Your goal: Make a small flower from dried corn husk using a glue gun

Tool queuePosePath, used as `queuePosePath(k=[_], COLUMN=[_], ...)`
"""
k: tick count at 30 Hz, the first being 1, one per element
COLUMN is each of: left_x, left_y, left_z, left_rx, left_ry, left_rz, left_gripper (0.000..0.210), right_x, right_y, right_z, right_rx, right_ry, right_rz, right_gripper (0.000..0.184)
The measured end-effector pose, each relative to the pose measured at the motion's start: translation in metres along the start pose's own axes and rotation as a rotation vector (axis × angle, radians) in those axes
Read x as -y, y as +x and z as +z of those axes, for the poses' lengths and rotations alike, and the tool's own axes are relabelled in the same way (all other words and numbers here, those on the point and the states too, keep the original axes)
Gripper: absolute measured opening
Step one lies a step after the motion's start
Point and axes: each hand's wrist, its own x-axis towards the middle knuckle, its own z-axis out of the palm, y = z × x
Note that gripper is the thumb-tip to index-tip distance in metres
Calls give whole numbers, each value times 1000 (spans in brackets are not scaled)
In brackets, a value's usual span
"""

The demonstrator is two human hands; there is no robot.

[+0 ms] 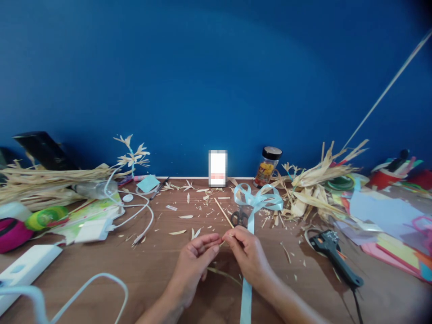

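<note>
My left hand [193, 266] and my right hand [249, 256] meet low in the middle, fingertips nearly touching. Thumb and fingers of each are pinched on a thin pale husk strip [221, 244], mostly hidden by the fingers. Below the hands a thin strip [224, 273] curves across the tabletop. A slim wooden stick [223, 212] slants up from behind my right fingers; whether they grip it I cannot tell. Just beyond lie black-handled scissors [239, 218]. Light blue ribbon [246, 299] passes under my right wrist, its loops [258, 198] lying farther back.
Husk scraps [202, 207] litter the brown table [151, 279]. A glue gun [337, 258], paper sheets [381, 211] and dried husks [313, 189] lie right. A dark-lidded jar [267, 166] stands at the back. Left are white cables [148, 216], a power strip [30, 274] and more husks [50, 177].
</note>
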Motion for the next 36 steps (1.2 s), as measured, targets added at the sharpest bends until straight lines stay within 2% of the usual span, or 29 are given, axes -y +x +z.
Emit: queuePosePath(k=[19, 24, 28, 32, 36], left_x=[0, 1, 0, 0, 2], left_y=[0, 0, -1, -1, -1], left_z=[2, 1, 1, 1, 1], left_rx=[-45, -34, -1, 53, 50], left_ry=[67, 30, -5, 93, 165], left_rz=[-9, -3, -12, -29, -21], left_gripper=[26, 27, 30, 30, 28], right_x=[-1, -3, -1, -2, -2], right_y=[-1, -2, -2, -1, -1], right_z=[2, 3, 2, 2, 2], right_rx=[-21, -43, -6, 1, 4], right_ry=[31, 38, 50, 38, 22], right_rz=[9, 31, 9, -20, -20], right_gripper=[23, 22, 23, 23, 24])
